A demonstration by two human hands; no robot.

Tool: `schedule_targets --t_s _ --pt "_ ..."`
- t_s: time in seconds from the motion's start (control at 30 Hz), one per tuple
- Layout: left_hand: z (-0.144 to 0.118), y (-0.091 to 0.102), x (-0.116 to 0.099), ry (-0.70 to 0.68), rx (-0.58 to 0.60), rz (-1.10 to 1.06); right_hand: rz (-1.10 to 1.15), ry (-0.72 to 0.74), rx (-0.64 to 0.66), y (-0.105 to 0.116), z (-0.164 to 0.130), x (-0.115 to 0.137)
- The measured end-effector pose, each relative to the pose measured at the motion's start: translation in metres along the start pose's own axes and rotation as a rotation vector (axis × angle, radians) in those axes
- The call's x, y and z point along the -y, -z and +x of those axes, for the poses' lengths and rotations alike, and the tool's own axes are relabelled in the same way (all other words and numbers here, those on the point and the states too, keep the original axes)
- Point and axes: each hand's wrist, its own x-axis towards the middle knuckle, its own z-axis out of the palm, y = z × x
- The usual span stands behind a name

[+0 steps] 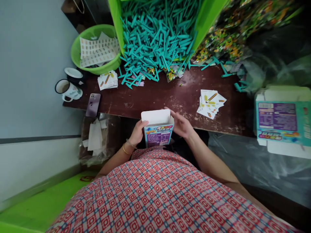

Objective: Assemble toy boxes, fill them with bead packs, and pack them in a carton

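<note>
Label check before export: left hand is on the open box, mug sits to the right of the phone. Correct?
One slip: the mug sits to the left of the phone, per the head view. Left hand on the open box stands.

held box (157, 137): title (164, 128) + purple panel txt, too blurry 2 read tbh
R-side carton (302, 118): barcode (266, 105), small txt, illegible
green surface (55, 197): red mark (86, 178), unreadable imo

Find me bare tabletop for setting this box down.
The table is barest beyond the box, between the phone and right cards; a smaller patch separates those cards from the carton. Crowded: the back, under spilled turquoise sticks, and beside the cup.
</note>
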Motion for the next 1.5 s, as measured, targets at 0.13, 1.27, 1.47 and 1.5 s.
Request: schedule_targets --t_s 0.13,1.27,1.47,1.5 --pt "0.012 -0.003 0.002 0.098 0.007 0.094 -0.160 -0.036 0.068 0.023 0.011 0.002" --pt "-0.007 0.001 0.011 -0.622 0.046 0.706 -0.957 0.540 -0.004 0.021 -0.031 -0.013" --pt "-0.005 0.010 0.029 -0.525 0.103 0.629 -0.836 0.458 -0.068 0.014 -0.031 -0.024" --pt "-0.006 0.013 0.038 -0.498 0.104 0.600 -0.806 0.444 -0.099 0.014 -0.031 -0.027"
